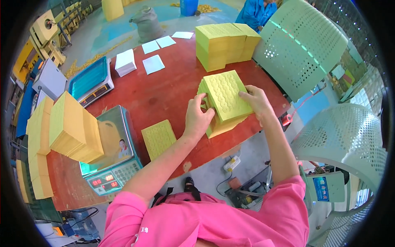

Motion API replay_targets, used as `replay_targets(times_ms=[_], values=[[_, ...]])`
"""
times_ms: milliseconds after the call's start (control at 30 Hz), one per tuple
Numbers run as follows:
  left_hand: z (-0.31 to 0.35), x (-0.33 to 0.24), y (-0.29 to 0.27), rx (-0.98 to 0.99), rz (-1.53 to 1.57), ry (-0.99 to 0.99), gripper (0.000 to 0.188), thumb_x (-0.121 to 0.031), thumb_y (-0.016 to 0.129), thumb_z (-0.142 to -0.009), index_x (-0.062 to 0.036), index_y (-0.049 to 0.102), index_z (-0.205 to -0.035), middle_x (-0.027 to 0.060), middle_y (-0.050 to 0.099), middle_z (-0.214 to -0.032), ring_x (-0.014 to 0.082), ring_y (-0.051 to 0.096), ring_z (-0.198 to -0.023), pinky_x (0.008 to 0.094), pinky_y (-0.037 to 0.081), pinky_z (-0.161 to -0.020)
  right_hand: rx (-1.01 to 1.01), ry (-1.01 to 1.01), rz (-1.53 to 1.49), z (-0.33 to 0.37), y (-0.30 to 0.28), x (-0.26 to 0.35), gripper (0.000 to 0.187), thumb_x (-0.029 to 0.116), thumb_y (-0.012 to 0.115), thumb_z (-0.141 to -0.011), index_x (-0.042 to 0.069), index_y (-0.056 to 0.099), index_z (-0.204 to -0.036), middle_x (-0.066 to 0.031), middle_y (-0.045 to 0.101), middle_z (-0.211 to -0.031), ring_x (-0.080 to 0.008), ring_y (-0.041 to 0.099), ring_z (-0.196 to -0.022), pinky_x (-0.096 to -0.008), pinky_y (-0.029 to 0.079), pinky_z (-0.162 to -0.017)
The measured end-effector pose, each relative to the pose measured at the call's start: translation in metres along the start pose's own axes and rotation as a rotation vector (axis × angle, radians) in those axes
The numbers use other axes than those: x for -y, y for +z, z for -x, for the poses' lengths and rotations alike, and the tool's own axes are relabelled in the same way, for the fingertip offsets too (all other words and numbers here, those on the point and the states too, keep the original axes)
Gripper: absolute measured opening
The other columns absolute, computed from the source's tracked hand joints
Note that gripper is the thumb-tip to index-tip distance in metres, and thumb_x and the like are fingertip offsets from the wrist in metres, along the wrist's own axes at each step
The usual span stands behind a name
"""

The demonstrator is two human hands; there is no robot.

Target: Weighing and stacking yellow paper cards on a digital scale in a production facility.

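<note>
- The stack (227,99) of yellow sheets stands right of the frame's centre, near the front edge of the red table (173,78); whether it fully rests on the wood, I cannot tell.
- The left hand (198,117) has thumb and forefinger apart, clamped on the stack's left side.
- The right hand (258,102) grips the right side, thumb at the top edge; its other fingers are mostly hidden.
- The upper sheets sit askew on the lower ones, so uneven pressure from the two hands could shear the layers apart.
- A loosened grip might let lower sheets slide over the edge towards the floor, lower centre.
- The left forearm passes close to the flat yellow sheet (158,138) at centre left; a sweep of the elbow could drag it.
</note>
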State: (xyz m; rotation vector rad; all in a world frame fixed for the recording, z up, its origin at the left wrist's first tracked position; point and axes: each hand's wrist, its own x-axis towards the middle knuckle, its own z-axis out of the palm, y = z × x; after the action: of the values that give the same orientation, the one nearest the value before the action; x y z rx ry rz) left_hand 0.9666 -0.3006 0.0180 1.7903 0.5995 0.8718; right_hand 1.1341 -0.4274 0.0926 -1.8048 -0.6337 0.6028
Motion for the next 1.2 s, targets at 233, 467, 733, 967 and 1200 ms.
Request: replay_targets(times_ms=[233, 467, 733, 967, 1200], values=[[0.003, -0.004, -0.003, 0.042, -0.025, 0.010, 0.051, -0.010, 0.066, -0.080, -0.0006, 0.052, -0.128, 0.0179, 0.054, -0.109, 0.0279, 0.059, -0.090, 0.0374, 0.050, -0.080, -0.112, -0.212, 0.223, 0.003, 0.000, -0.012, 0.039, 0.015, 0.069, -0.082, -0.005, 0.064, -0.116, -0.0133, 0.069, -0.098, -0.0199, 0.066, -0.087, -0.0333, 0.052, -0.080], [0.067, -0.022, -0.043, 0.151, 0.079, 0.030, 0.048, -0.012, 0.067, -0.082, -0.0010, 0.054, -0.126, 0.0171, 0.057, -0.112, 0.0263, 0.061, -0.096, 0.0364, 0.051, -0.083, -0.188, -0.368, 0.480, -0.007, 0.017, -0.040, 0.038, 0.022, 0.069, -0.081, 0.002, 0.068, -0.113, -0.0177, 0.069, -0.103, -0.0299, 0.067, -0.095, -0.0378, 0.051, -0.087], [0.196, -0.008, -0.190, 0.671, 0.106, -0.334, 0.024, -0.021, 0.065, -0.090, -0.0002, 0.068, -0.102, 0.0085, 0.070, -0.091, 0.0160, 0.066, -0.089, 0.0322, 0.052, -0.079, -0.360, -0.554, 0.135, 0.077, 0.030, 0.031, 0.034, 0.011, 0.056, -0.097, 0.000, 0.059, -0.129, -0.0129, 0.057, -0.136, -0.0222, 0.059, -0.117, -0.0337, 0.047, -0.100], [0.284, 0.019, -0.321, 0.276, 0.204, -0.781, 0.021, -0.018, 0.059, -0.095, -0.0005, 0.070, -0.093, 0.0059, 0.069, -0.090, 0.0139, 0.064, -0.087, 0.0302, 0.052, -0.078, 0.058, -0.610, 0.079, 0.100, 0.174, 0.026, 0.037, -0.006, 0.053, -0.094, 0.000, 0.058, -0.130, -0.0126, 0.056, -0.137, -0.0177, 0.060, -0.113, -0.0306, 0.048, -0.098], [0.305, -0.006, -0.432, -0.107, 0.089, -0.726, 0.019, -0.013, 0.058, -0.095, 0.0021, 0.069, -0.094, 0.0061, 0.070, -0.089, 0.0131, 0.067, -0.088, 0.0271, 0.053, -0.082, 0.289, -0.528, -0.104, 0.145, 0.302, 0.042, 0.033, -0.007, 0.055, -0.092, 0.000, 0.061, -0.123, -0.0109, 0.059, -0.133, -0.0149, 0.063, -0.106, -0.0277, 0.048, -0.090]])
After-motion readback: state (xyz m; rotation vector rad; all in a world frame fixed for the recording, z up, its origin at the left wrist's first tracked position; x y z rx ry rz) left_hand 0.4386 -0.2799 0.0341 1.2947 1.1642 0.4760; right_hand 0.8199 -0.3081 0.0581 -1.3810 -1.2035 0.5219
